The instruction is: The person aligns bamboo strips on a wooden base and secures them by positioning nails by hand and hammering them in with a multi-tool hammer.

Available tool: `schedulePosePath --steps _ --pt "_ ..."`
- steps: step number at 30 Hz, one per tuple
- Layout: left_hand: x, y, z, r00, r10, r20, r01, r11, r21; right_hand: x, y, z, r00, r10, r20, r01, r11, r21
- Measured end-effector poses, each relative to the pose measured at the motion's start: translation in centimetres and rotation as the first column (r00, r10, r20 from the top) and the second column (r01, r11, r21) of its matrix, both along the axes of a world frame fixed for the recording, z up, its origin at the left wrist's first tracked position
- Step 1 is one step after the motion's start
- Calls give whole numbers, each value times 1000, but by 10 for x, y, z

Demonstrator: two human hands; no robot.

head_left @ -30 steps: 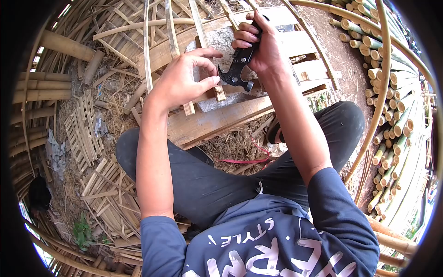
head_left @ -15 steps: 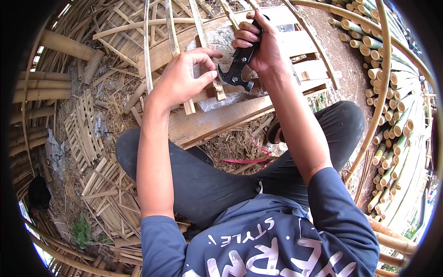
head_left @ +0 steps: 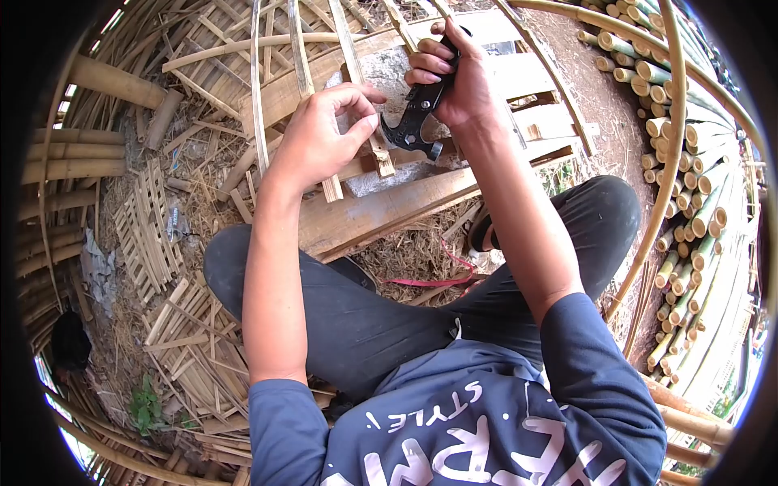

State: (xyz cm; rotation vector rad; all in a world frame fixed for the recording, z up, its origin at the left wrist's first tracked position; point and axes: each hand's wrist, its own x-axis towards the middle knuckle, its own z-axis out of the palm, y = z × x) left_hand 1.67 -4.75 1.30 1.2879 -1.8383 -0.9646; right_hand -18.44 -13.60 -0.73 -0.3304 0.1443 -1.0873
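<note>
My right hand (head_left: 458, 77) grips the handle of a black claw hammer (head_left: 415, 121); its head rests low against a bamboo slat (head_left: 381, 154). My left hand (head_left: 320, 138) pinches at that slat right beside the hammer head, thumb and forefinger closed as if on a small nail too small to see. The slats cross a wooden plank (head_left: 381, 212) and a grey stone block (head_left: 387, 73) in front of my crossed legs.
Woven bamboo panels (head_left: 150, 231) lie on the straw at the left. Stacked cut bamboo poles (head_left: 689, 202) line the right side, and a long bent bamboo strip (head_left: 668, 146) arcs past my right knee. A red strap (head_left: 433, 282) lies by my legs.
My left hand's fingers have shifted slightly up along the slat and tightened their pinch. The hammer has edged a little upward; otherwise the scene holds still.
</note>
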Motion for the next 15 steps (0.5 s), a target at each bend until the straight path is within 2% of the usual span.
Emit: schedulePosePath --steps 3,7,10,13,15 --pt "-1 -1 -4 1000 16 -20 -16 1000 -8 1 -1 0 998 -32 -56 33 999 14" --pt "-2 -1 -12 994 45 -100 -46 999 -12 1 -2 0 998 -34 -48 35 999 37" --pt "-5 -2 -19 992 86 -97 -100 983 -152 1 -2 0 997 -46 -54 48 998 35" --pt "-8 -1 -20 987 111 -116 -129 979 -159 1 -2 1 996 -63 -63 65 997 33" --pt "-13 2 -17 971 144 -190 -168 979 -118 1 -2 0 995 -74 -66 76 997 28"
